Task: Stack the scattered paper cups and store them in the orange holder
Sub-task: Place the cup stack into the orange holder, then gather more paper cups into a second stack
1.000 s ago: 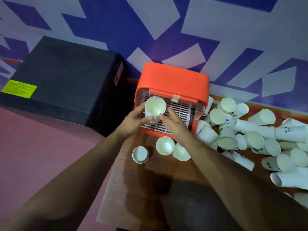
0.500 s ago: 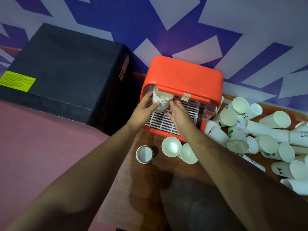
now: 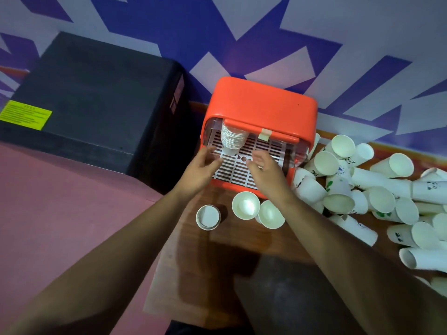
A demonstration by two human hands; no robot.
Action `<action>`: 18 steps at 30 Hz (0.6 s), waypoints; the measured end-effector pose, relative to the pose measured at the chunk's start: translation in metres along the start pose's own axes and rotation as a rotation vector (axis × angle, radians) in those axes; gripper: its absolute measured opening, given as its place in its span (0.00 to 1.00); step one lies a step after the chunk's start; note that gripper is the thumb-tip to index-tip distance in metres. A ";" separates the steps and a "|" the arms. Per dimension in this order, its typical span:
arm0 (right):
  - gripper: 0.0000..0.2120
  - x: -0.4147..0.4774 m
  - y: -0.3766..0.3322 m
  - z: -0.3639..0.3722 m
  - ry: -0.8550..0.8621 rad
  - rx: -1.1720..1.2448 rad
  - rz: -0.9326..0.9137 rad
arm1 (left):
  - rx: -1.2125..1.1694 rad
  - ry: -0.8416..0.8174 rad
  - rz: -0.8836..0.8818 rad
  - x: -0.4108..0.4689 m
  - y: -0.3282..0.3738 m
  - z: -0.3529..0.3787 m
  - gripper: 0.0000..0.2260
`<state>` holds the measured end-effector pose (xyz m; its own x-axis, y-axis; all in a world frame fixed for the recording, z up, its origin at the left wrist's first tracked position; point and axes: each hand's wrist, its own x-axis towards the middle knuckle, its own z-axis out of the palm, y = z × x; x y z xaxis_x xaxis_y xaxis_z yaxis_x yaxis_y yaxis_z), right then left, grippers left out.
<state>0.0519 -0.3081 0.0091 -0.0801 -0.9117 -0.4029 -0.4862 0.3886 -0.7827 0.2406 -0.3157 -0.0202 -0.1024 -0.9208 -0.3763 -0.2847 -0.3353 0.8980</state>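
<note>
Two hands over the white slatted rack, both empty. Your left hand [image 3: 202, 169] has fingers spread loosely; your right hand [image 3: 263, 168] is open too, fingers slightly curled. Neither touches the stack of nested white paper cups [image 3: 232, 140], which stands on the rack [image 3: 244, 169] at its back left, top tucked under the lid of the orange plastic holder [image 3: 262, 110]. The stack sits between and just beyond your fingertips.

Three single white paper cups stand upright on the brown wooden table [image 3: 242, 240] just in front of the holder: one [image 3: 208, 217] on the left, one [image 3: 246, 205] in the middle, one [image 3: 271, 214] touching it on the right, partly under your right wrist. A scattered pile of white paper cups [image 3: 377, 197], mostly on their sides, lies right of the holder. A black box with a yellow label [image 3: 96, 105] sits to the left.
</note>
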 end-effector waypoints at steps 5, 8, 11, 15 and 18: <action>0.26 -0.055 0.028 -0.007 -0.146 -0.438 -0.152 | 0.133 -0.193 0.025 -0.056 -0.036 -0.021 0.10; 0.33 -0.070 0.041 -0.003 -0.161 -0.662 -0.249 | 0.202 -0.188 0.046 -0.078 -0.054 -0.023 0.18; 0.39 -0.072 0.052 0.008 -0.118 -0.802 -0.315 | 0.361 -0.197 0.076 -0.084 -0.071 -0.017 0.28; 0.37 -0.069 0.060 0.019 -0.040 -0.966 -0.373 | 0.535 -0.193 0.034 -0.082 -0.097 -0.007 0.41; 0.36 -0.071 0.061 0.022 0.000 -0.986 -0.417 | 0.538 -0.161 0.012 -0.084 -0.107 -0.001 0.35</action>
<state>0.0468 -0.2173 -0.0201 0.2545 -0.9478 -0.1920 -0.9639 -0.2325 -0.1298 0.2801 -0.2030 -0.0848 -0.2413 -0.8678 -0.4345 -0.7247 -0.1367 0.6754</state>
